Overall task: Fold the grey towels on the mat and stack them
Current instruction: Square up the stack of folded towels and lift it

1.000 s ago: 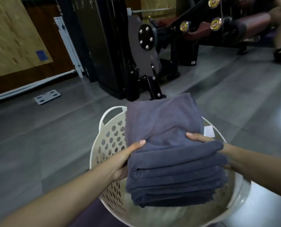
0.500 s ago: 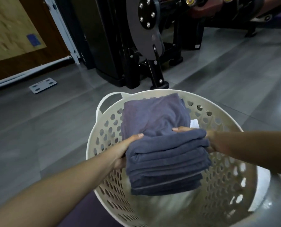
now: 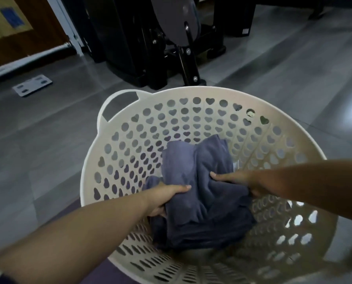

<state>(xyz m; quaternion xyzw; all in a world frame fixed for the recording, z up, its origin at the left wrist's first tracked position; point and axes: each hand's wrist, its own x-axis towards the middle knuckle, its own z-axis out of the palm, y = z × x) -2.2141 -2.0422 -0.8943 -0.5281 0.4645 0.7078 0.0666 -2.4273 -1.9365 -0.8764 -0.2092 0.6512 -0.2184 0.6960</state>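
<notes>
A strip of purple mat (image 3: 74, 210) shows at the bottom of the view, under the near left rim of a cream plastic laundry basket (image 3: 193, 93) whose walls are pierced with heart-shaped and round holes. Both forearms reach over the near rim into it. The left hand (image 3: 166, 196) grips the left side of a stack of folded grey towels (image 3: 199, 203), thumb lying across the top layer and the other fingers curled beneath the edge. The right hand (image 3: 238, 181) holds the right side in the same way, thumb pointing inward on top, fingers hidden under the cloth. The stack sits deep inside the basket, toward its near-middle, rumpled on top with the upper layer creased between the two hands; a small white label (image 3: 235, 166) peeps out just behind the right hand. A loop handle (image 3: 119, 105) stands at the basket's far left rim. The basket rests on a grey tiled floor (image 3: 48, 130). Farther off, a flat grey bathroom scale (image 3: 32, 85) lies on the floor to the left, and the black frame of a gym machine (image 3: 171, 48) stands just beyond the basket's far rim. A wooden wall panel (image 3: 6, 23) fills the far left corner.
</notes>
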